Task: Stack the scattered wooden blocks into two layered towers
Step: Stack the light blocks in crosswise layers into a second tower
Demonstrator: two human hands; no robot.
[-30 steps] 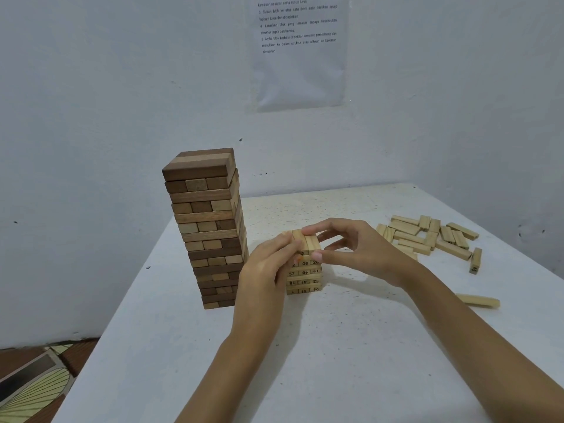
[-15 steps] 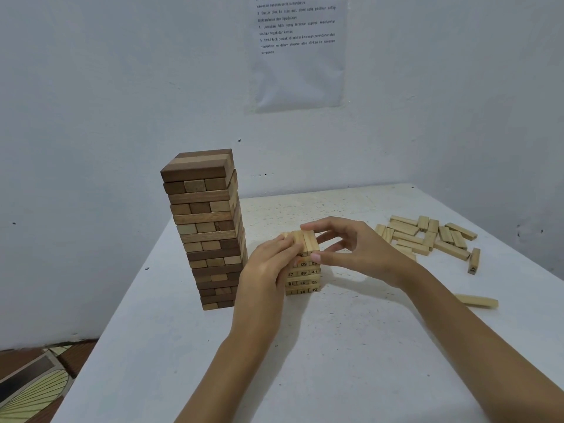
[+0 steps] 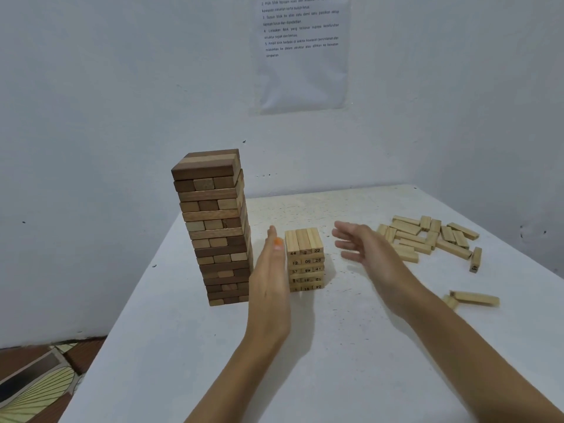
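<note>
A tall tower of dark and light brown blocks (image 3: 215, 227) stands left of centre on the white table (image 3: 335, 346). Right of it stands a short tower of pale numbered blocks (image 3: 305, 259), several layers high. My left hand (image 3: 270, 279) is flat and upright just left of the short tower, fingers straight, holding nothing. My right hand (image 3: 363, 248) hovers to the right of the short tower, apart from it, fingers spread and empty. A scattered pile of pale blocks (image 3: 430, 238) lies at the right of the table.
Two loose pale blocks (image 3: 474, 299) lie nearer the front right, and one block (image 3: 475, 259) stands on end by the pile. A printed sheet (image 3: 300, 50) hangs on the wall. The floor shows past the table's left edge.
Both hands have let go of the short tower's top layer and drawn apart, the left to its left side, the right out to the right. The top layer now shows three blocks side by side.
</note>
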